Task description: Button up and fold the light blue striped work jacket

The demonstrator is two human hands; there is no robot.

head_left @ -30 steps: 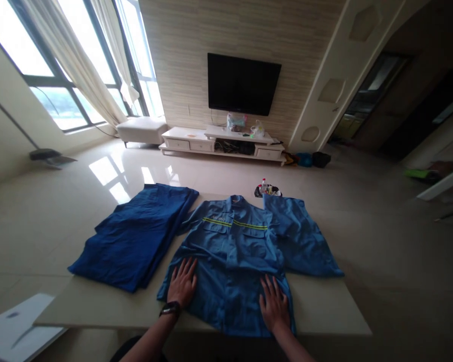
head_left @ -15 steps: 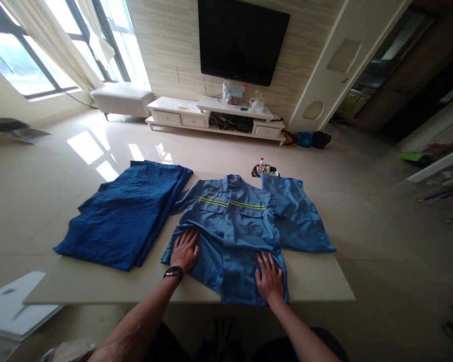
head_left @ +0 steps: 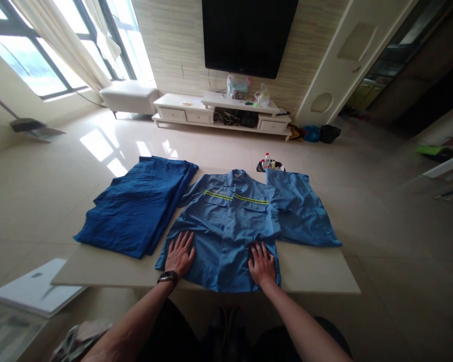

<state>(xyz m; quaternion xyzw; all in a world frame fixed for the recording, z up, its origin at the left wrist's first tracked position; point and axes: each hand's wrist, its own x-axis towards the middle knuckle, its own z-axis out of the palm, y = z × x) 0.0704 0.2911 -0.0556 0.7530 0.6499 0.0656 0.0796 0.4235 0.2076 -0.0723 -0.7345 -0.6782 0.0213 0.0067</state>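
Observation:
A blue work shirt [head_left: 226, 226] with short sleeves lies front up on the pale table, its collar away from me. A yellow-green stripe crosses its chest above two flap pockets. My left hand [head_left: 180, 255], with a dark watch at the wrist, rests flat on the shirt's lower left, fingers spread. On the lower right lies my right hand [head_left: 262, 264], open, its fingers slightly bent against the cloth. The hem reaches the table's near edge. Left of the shirt is a darker blue folded cloth [head_left: 136, 206]; on the right, partly under the sleeve, lies another blue garment [head_left: 305, 216].
The table [head_left: 317, 274] ends just before my legs. Beyond it, a bottle [head_left: 266, 161] stands in a dark bag. A white TV cabinet [head_left: 173, 114] and a grey-white bench [head_left: 130, 98] line the far wall. A white box [head_left: 30, 286] sits at lower left.
The shirt's lower left front has been spread flatter, and its hem is straighter. Both hands remain on the cloth, having shifted slightly to the left. The camera view has shifted too.

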